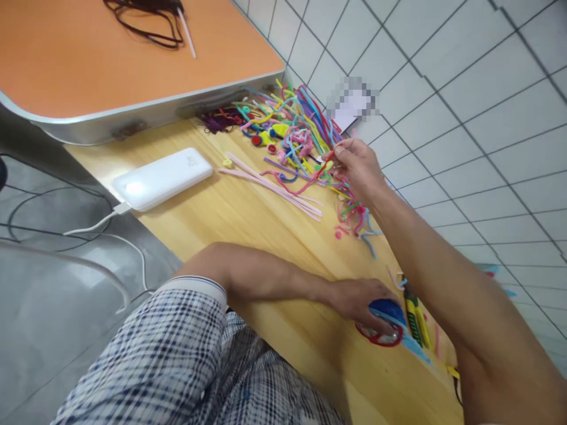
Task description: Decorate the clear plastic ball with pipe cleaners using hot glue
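Note:
My right hand (357, 168) reaches toward the wall, its thumb and fingers pinching a red pipe cleaner (326, 162). Beneath and beside it lies a heap of colourful pipe cleaners (301, 127), some loose, some twisted into small shapes. My left hand (365, 301) is low on the wooden table, its fingers curled over a blue thing with a red rim (384, 313) whose kind I cannot make out. Several pale pink pipe cleaners (274, 188) lie straight on the wood, left of the right hand.
A white power bank (163, 177) with a plugged-in cable lies at the table's left edge. An orange board with a metal rim (212, 41) stands beyond it. Yellow-and-black handled tools (416, 321) lie by my left hand. A tiled wall (460, 112) borders the far side.

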`<state>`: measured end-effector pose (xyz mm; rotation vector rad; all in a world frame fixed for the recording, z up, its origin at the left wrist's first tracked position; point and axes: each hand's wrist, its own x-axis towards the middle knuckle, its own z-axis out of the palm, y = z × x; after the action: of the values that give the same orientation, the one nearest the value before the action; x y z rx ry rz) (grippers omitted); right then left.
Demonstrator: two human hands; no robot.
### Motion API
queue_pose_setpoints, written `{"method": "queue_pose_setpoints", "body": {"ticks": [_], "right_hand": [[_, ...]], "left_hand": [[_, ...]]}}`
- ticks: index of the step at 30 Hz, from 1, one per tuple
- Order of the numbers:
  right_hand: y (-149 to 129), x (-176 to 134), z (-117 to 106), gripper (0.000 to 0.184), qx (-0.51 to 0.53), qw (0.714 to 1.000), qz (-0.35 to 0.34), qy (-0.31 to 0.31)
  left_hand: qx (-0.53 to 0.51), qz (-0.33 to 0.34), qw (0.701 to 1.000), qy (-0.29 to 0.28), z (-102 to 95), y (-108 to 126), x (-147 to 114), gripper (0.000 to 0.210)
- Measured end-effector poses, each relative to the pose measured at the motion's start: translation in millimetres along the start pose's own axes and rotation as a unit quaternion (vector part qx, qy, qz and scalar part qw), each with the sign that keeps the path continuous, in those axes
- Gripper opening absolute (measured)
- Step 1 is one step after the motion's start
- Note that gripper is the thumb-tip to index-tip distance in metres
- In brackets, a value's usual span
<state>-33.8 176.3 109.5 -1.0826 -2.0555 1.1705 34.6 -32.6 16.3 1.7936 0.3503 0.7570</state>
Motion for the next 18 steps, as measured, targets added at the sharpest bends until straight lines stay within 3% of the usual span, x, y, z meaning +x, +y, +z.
{"method": "queue_pose_setpoints", "body": {"ticks": [6,9,12,15,18], "right_hand": [[-27.1,-63.0,-74.5,0.03,0.03,0.994,0.053,0.094],[-40.1,-123.3,-120.6,0.018,0.036,0.985,0.076,0.15],[-38.5,-203.3,-158.5,0.014,0.019,0.97,0.075,0.229],[-25.3,-294.9,-168.6,0.013,-0.066,0.944,0.067,0.315],[-11.8,-374.2,-142.9,0.008,-0.185,0.917,0.069,0.347]], "left_hand": [[-0.007,-0.016,0.999,0.037,-2.0,-5.0,-2.6,0.061],[-0.02,-0.003,0.998,0.052,-8.3,-8.9,-6.6,0.056],[-0.03,-0.005,0.997,0.074,-16.1,-10.7,-11.0,0.06],[-0.026,-0.029,0.995,0.088,-20.5,-9.2,-14.5,0.064],[-0.025,-0.057,0.995,0.082,-21.5,-5.9,-17.5,0.066]]}}
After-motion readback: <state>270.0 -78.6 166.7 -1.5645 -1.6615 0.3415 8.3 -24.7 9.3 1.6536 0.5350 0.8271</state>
